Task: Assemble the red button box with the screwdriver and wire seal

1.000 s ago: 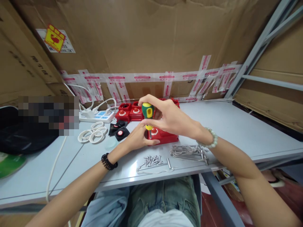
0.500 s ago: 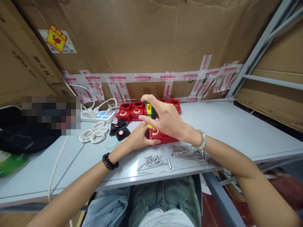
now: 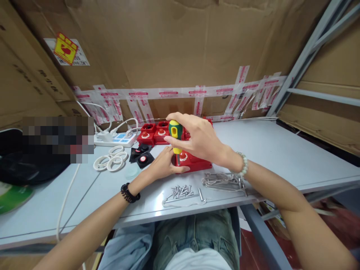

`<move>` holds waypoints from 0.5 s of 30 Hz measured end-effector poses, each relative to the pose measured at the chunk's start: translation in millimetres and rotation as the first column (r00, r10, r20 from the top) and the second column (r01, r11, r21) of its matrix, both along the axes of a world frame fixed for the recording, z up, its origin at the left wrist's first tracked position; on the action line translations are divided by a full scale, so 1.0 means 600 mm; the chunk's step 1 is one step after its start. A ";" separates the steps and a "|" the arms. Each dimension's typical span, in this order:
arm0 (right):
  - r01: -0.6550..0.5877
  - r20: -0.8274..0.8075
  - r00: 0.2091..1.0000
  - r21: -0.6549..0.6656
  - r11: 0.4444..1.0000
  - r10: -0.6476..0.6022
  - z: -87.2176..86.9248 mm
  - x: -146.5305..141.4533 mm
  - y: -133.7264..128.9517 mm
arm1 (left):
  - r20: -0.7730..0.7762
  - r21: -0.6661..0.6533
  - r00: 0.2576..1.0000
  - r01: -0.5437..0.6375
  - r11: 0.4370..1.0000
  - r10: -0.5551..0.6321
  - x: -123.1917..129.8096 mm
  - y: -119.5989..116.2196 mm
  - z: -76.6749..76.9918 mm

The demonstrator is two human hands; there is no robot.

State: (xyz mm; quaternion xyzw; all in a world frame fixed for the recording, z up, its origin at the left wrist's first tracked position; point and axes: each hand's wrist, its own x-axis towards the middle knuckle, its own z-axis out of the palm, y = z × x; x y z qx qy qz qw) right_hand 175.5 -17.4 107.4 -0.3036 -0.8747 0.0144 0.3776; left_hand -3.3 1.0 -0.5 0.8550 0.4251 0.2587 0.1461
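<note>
I'm at a pale desk [image 3: 281, 150], glare [image 3: 161, 205] near its front edge. Cardboard [image 3: 168, 45] fills my view behind it, tape [image 3: 168, 93] along the bottom, yellow-red sticker [image 3: 65, 48] upper left. Grey metal frame [image 3: 305, 56] to my right, more cardboard beyond. Reddish floor [image 3: 251, 247] below.

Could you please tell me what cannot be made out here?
All in the head view:
Screwdriver: what its tip meets, too small.
Back red boxes: partly hidden by the right hand.
Screws: exact number, too small and overlapping.
Green item: cut off by left edge.

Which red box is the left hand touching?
The front red box, under the screwdriver; the other red boxes stand in a row behind it.
</note>
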 end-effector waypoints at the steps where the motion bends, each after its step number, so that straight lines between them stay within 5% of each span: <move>1: -0.074 0.016 0.997 -0.031 0.997 0.074 0.002 0.002 0.001 | -0.001 -0.006 1.000 -0.003 1.000 0.003 0.000 0.000 0.000; 5: -0.333 0.013 0.941 -0.151 0.931 0.339 -0.001 0.003 0.006 | 0.009 -0.006 1.000 -0.007 1.000 0.007 0.001 -0.001 0.001; 11: 0.025 -0.010 1.000 0.014 1.000 -0.025 -0.015 -0.007 0.010 | 0.013 -0.007 1.000 0.014 1.000 -0.014 0.002 -0.003 0.004; 15: -0.273 0.038 0.959 -0.141 0.952 0.280 0.011 0.013 0.005 | 0.003 -0.035 1.000 -0.002 0.999 0.002 0.001 -0.001 0.003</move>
